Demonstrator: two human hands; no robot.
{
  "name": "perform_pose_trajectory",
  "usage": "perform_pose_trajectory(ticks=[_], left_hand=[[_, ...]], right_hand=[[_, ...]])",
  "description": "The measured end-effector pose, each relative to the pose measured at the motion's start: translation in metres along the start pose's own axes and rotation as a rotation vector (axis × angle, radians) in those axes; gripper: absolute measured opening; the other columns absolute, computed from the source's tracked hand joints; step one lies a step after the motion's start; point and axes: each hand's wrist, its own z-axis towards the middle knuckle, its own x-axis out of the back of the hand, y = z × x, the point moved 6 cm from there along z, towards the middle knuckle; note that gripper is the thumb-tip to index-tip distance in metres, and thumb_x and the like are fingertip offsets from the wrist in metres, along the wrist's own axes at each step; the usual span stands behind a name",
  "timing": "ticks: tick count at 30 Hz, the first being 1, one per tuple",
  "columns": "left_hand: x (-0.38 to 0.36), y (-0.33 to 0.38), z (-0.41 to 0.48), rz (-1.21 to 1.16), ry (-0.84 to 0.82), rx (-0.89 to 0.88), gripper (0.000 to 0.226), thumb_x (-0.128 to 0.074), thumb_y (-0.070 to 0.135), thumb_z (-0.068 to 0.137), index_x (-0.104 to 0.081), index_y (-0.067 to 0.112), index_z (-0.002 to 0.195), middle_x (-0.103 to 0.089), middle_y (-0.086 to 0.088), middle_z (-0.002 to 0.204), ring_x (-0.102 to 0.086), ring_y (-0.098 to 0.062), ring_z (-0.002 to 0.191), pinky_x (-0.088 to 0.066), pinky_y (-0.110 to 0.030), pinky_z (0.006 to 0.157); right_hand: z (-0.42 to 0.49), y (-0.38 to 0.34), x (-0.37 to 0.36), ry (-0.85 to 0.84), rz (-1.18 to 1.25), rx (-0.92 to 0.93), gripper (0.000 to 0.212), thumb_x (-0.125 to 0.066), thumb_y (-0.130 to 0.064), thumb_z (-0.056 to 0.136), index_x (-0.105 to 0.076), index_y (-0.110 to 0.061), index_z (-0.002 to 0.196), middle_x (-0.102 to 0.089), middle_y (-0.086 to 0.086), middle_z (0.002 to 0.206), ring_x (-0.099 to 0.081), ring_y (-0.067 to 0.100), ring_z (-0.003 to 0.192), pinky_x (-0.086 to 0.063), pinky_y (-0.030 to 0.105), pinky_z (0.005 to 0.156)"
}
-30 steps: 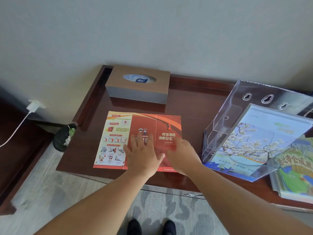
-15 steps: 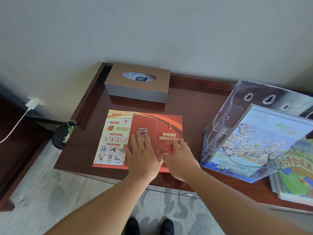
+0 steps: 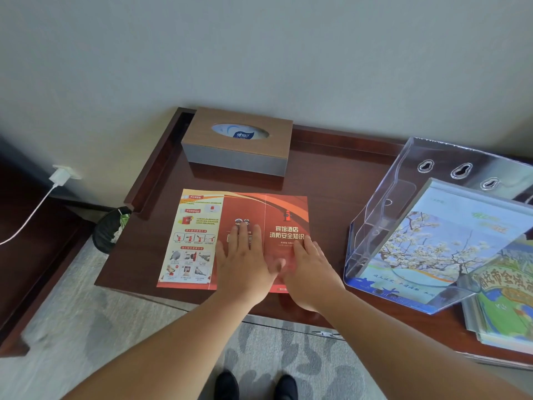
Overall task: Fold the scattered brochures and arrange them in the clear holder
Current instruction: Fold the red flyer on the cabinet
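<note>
A red and yellow three-panel brochure [image 3: 202, 226] lies unfolded and flat on the dark wooden table [image 3: 331, 180]. My left hand [image 3: 245, 264] presses flat on its middle panel with straight fingers. My right hand [image 3: 310, 272] lies flat on the right panel, fingers straight. To the right stands the clear holder [image 3: 383, 215], tilted back, with a brochure showing blossom branches [image 3: 438, 243] in its front pocket.
A brown tissue box [image 3: 238, 140] sits at the table's back. A stack of colourful brochures [image 3: 507, 310] lies at the right edge, partly under the holder. A black bin [image 3: 108, 229] stands on the floor left of the table, with a charger plugged in the wall [image 3: 59, 176].
My right hand has slid a little to the right and toward me on the right panel, uncovering more of the printed title. My left hand stays flat on the middle panel.
</note>
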Motion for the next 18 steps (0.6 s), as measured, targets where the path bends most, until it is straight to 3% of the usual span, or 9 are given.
perform_pose_trajectory(ticks=[3,8,11,15,18], left_hand=[[-0.006,0.004,-0.003,0.031,-0.020,0.023,0.099,-0.020,0.081,0.083,-0.005,0.015,0.155,0.001,-0.008,0.164,0.003,-0.026,0.150,-0.006,-0.052,0.119],[-0.008,0.003,-0.010,0.005,0.006,-0.003,0.088,-0.022,0.072,0.089,-0.004,0.015,0.155,0.002,-0.004,0.164,0.004,-0.021,0.150,-0.005,-0.048,0.121],[-0.005,0.002,-0.009,-0.044,0.025,-0.012,0.077,-0.031,0.060,0.096,-0.006,0.018,0.155,-0.003,0.000,0.164,0.000,-0.018,0.150,-0.005,-0.044,0.121],[0.000,-0.002,-0.012,-0.136,0.038,-0.023,0.074,-0.039,0.052,0.097,-0.007,0.020,0.155,-0.010,0.004,0.163,-0.005,-0.015,0.150,-0.006,-0.041,0.120],[0.002,-0.006,-0.017,-0.204,0.039,-0.031,0.076,-0.041,0.052,0.095,-0.006,0.020,0.155,-0.012,0.005,0.163,-0.006,-0.013,0.150,-0.005,-0.040,0.120]], right_hand=[[0.001,0.003,0.002,-0.025,0.034,-0.013,0.066,-0.033,-0.025,0.101,-0.001,-0.013,0.157,0.007,0.002,0.165,0.007,0.018,0.151,-0.009,0.038,0.123],[0.004,0.002,0.002,-0.023,0.025,0.014,0.067,-0.036,-0.027,0.101,-0.002,-0.012,0.157,0.000,0.002,0.165,0.003,0.021,0.151,-0.005,0.035,0.122],[0.002,-0.005,0.011,0.111,0.152,0.002,0.068,-0.045,-0.032,0.096,-0.016,-0.014,0.155,-0.017,0.004,0.162,-0.014,0.025,0.149,-0.019,0.040,0.119],[0.012,-0.007,0.033,0.292,0.474,-0.150,0.072,-0.064,-0.045,0.084,-0.035,-0.016,0.143,-0.049,0.008,0.137,-0.049,0.030,0.125,-0.044,0.046,0.102],[0.024,-0.004,0.046,0.339,0.754,-0.255,0.051,-0.071,-0.038,0.081,-0.051,-0.012,0.120,-0.063,0.004,0.106,-0.062,0.023,0.091,-0.050,0.035,0.076]])
